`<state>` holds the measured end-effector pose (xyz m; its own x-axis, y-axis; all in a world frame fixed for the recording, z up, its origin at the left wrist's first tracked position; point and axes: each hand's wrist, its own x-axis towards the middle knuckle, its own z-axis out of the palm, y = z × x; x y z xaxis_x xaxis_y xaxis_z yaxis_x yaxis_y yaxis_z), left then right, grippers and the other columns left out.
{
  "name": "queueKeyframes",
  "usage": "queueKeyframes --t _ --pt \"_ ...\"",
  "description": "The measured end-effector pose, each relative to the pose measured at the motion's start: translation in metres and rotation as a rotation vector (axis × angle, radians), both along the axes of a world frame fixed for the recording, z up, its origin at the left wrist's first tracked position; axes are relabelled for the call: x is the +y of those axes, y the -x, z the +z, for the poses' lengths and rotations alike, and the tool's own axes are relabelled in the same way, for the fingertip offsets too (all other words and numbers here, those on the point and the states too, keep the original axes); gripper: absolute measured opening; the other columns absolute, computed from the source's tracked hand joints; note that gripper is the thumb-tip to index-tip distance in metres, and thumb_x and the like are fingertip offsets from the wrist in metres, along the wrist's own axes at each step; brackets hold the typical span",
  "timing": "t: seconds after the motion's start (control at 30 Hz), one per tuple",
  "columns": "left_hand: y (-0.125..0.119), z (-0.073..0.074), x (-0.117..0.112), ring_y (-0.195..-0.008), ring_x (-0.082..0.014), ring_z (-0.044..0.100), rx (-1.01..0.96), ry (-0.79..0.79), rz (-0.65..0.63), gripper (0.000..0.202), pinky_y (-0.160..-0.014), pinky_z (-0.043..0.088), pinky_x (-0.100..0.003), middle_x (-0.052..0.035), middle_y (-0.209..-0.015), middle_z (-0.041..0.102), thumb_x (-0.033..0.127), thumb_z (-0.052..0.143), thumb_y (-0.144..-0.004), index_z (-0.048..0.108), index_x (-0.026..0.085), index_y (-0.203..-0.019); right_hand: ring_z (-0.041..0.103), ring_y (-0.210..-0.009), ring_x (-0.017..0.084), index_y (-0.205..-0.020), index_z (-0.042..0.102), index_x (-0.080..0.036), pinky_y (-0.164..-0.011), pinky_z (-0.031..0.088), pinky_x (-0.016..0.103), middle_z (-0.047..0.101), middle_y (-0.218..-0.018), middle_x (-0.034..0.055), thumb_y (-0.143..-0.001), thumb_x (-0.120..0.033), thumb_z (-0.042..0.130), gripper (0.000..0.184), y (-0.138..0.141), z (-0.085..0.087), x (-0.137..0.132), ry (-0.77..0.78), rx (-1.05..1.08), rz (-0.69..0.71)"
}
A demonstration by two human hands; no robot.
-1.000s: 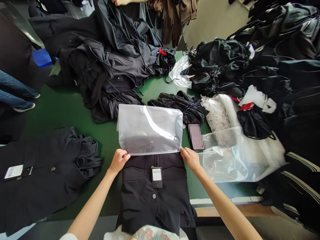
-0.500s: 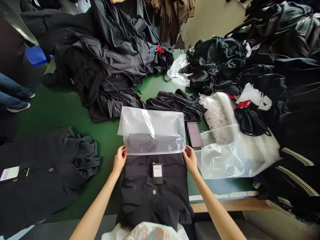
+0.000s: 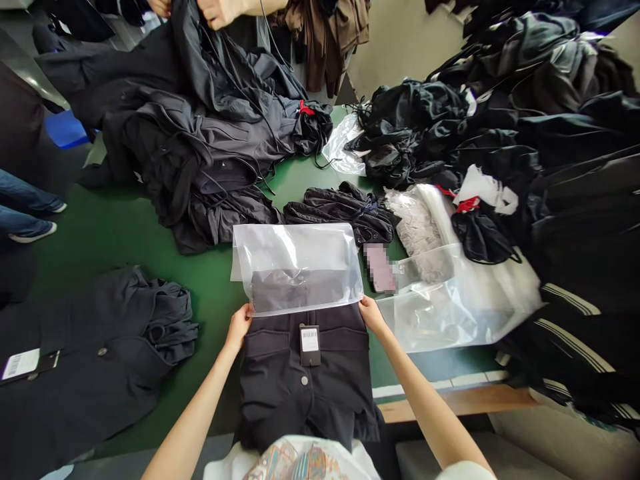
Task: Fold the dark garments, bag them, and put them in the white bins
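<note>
A folded black garment [image 3: 305,387] with a hang tag [image 3: 309,342] lies in front of me on the green table [image 3: 115,233]. Its far end sits inside the mouth of a clear plastic bag [image 3: 295,257]. My left hand [image 3: 239,325] pinches the bag's open edge at the left corner. My right hand [image 3: 371,313] grips the same edge at the right corner. Both hands are closed on the plastic, one on each side of the garment.
A dark jacket [image 3: 100,360] with a barcode tag lies at left. Heaps of dark clothing [image 3: 210,147] fill the back and right. A stack of clear bags [image 3: 460,300] lies at right beside a phone [image 3: 379,267]. Another person's hand [image 3: 220,10] shows at top; legs stand at far left.
The bag's mouth has been drawn a little farther over the garment's far end, and both hands have shifted slightly toward me. My view has drifted a bit.
</note>
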<state>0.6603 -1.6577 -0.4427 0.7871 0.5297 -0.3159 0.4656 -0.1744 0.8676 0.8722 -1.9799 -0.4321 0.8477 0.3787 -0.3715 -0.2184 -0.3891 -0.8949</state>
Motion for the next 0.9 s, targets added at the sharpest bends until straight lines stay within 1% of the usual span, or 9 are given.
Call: queueKeyframes --t 0.1,0.27,0.4,0.5,0.6,0.7,0.8,0.87,0.9 --pt "0.011 0.003 0.006 -0.078 -0.0215 0.066 0.084 -0.135 -0.158 0.027 -0.07 0.048 -0.029 -0.0079 -0.085 0.072 0.028 0.05 -0.076 0.066 0.015 -0.094 0.062 -0.079 0.024 -0.074 0.068 -0.017 -0.081 0.047 0.037 0.069 -0.07 0.0048 -0.071 -0.049 0.061 0.033 0.009 -0.001 -0.016 0.02 -0.032 0.131" --pt "0.03 0.015 0.016 -0.084 -0.0211 0.066 0.079 -0.105 -0.377 0.036 -0.074 0.048 -0.029 -0.008 -0.093 0.071 0.022 0.044 -0.077 0.065 0.015 -0.105 0.059 -0.072 0.02 -0.071 0.065 -0.017 -0.076 0.047 0.033 0.064 -0.066 0.0022 -0.078 -0.038 0.056 0.025 0.033 0.004 -0.036 0.003 -0.012 0.265" --pt "0.039 0.027 0.021 -0.065 -0.0165 0.063 0.138 -0.065 -0.469 0.047 -0.064 0.047 -0.025 -0.0044 -0.079 0.07 0.011 0.039 -0.071 0.063 0.013 -0.11 0.048 -0.055 0.013 -0.069 0.06 -0.017 -0.057 0.042 0.026 0.053 -0.053 -0.0025 -0.075 -0.028 0.05 0.017 0.045 0.011 -0.044 0.067 0.024 0.307" --pt "0.046 0.033 0.02 -0.066 -0.0156 0.062 0.154 -0.101 -0.507 0.048 -0.064 0.046 -0.024 -0.0044 -0.083 0.07 0.008 0.037 -0.069 0.063 0.014 -0.11 0.039 -0.047 0.009 -0.07 0.057 -0.016 -0.047 0.034 0.022 0.045 -0.051 -0.0051 -0.072 -0.026 0.046 0.015 0.051 0.016 -0.047 0.103 0.096 0.307" --pt "0.053 0.035 0.014 -0.069 -0.0178 0.063 0.207 -0.262 -0.472 0.036 -0.066 0.046 -0.026 -0.0055 -0.084 0.07 0.013 0.041 -0.075 0.064 0.016 -0.103 0.041 -0.048 0.01 -0.071 0.056 -0.017 -0.048 0.036 0.023 0.047 -0.054 -0.0042 -0.073 -0.028 0.045 0.016 0.056 0.022 -0.048 0.128 0.077 0.323" --pt "0.059 0.032 0.004 -0.074 -0.0202 0.065 0.222 -0.456 -0.317 0.029 -0.067 0.048 -0.029 -0.0067 -0.085 0.07 0.019 0.045 -0.079 0.06 0.018 -0.104 0.045 -0.053 0.012 -0.078 0.056 -0.019 -0.052 0.04 0.025 0.053 -0.058 -0.0022 -0.078 -0.033 0.045 0.018 0.06 0.029 -0.044 0.268 -0.137 0.278" --pt "0.06 0.025 -0.001 -0.082 -0.0196 0.065 0.072 -0.582 -0.147 0.037 -0.069 0.05 -0.03 -0.0097 -0.1 0.066 0.02 0.049 -0.079 0.05 0.017 -0.117 0.051 -0.059 0.014 -0.097 0.053 -0.021 -0.056 0.043 0.027 0.061 -0.078 0.0022 -0.081 -0.034 0.047 0.021 0.062 0.033 -0.041 0.449 -0.44 0.168" --pt "0.059 0.018 0.001 -0.088 -0.0199 0.063 -0.095 -0.69 -0.135 0.035 -0.071 0.052 -0.031 -0.0124 -0.108 0.063 0.02 0.052 -0.079 0.051 0.016 -0.113 0.057 -0.071 0.018 -0.107 0.049 -0.02 -0.059 0.045 0.03 0.06 -0.098 0.0085 -0.083 -0.031 0.048 0.027 0.061 0.031 -0.042 0.496 -0.668 0.131" --pt "0.059 0.014 0.003 -0.091 -0.0204 0.062 -0.188 -0.761 -0.171 0.028 -0.073 0.052 -0.033 -0.0126 -0.107 0.062 0.019 0.052 -0.079 0.055 0.016 -0.106 0.058 -0.078 0.02 -0.107 0.05 -0.02 -0.062 0.047 0.032 0.059 -0.104 0.0108 -0.083 -0.029 0.048 0.025 0.06 0.029 -0.044 0.497 -0.792 0.144"
